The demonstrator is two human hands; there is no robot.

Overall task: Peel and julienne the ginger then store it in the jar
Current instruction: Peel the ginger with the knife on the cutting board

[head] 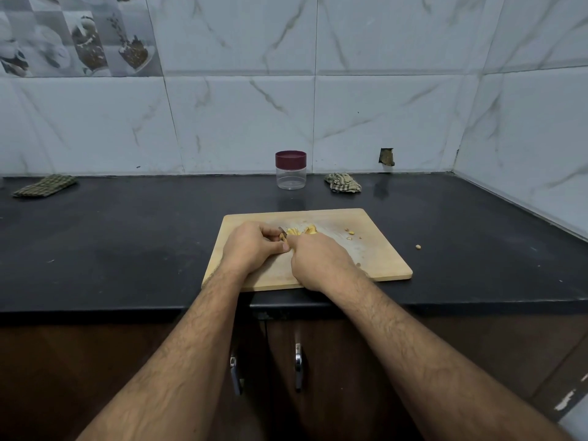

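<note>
Spanning the frame, a black countertop carries a wooden cutting board, with the lidded, empty jar well behind it. On the board, the left hand pinches a ginger piece while the right hand is curled round what seems a knife, its handle hidden. Cut ginger slices lie just beyond. Slicing looks underway; next, fine, steady cuts.

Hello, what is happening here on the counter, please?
A person is cutting ginger on a wooden board. The left hand holds a piece down, and the right hand has its grip on a knife, mostly hidden. A few scraps lie to the right. The jar stands behind the board, empty, with its lid on. Nothing is stored yet.
</note>
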